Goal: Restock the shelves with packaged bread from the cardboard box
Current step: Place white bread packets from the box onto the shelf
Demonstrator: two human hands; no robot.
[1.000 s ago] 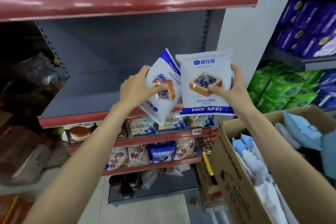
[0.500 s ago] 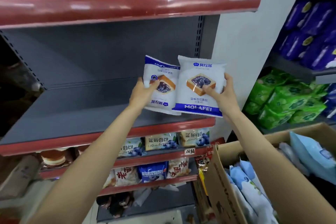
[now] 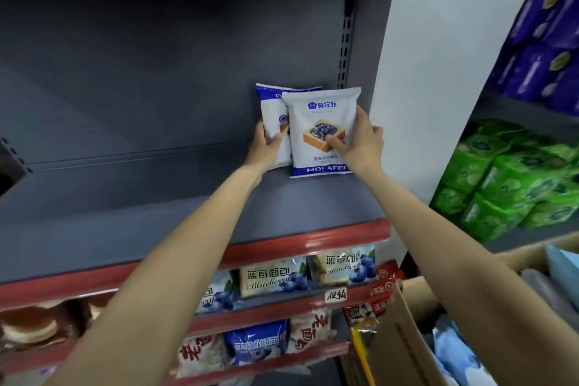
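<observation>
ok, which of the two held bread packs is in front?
The right hand's pack, showing its full toast picture and MOLAFEI band; it overlaps the left hand's pack, which is half hidden.

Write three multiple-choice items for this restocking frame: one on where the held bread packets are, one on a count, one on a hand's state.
1. Where do the two packets stand?
A. right end of the grey shelf
B. inside the cardboard box
C. bottom shelf

2. How many packets are in the hands?
A. one
B. two
C. four

3. What is the right hand doing?
A. hanging idle
B. gripping the front packet
C. reaching into the box

Answers:
1 A: both packets stand at the right end of the grey shelf, beside the white side panel.
2 B: the left hand holds the rear packet; the right hand holds the front packet.
3 B: its thumb and fingers clasp the front packet.
</observation>
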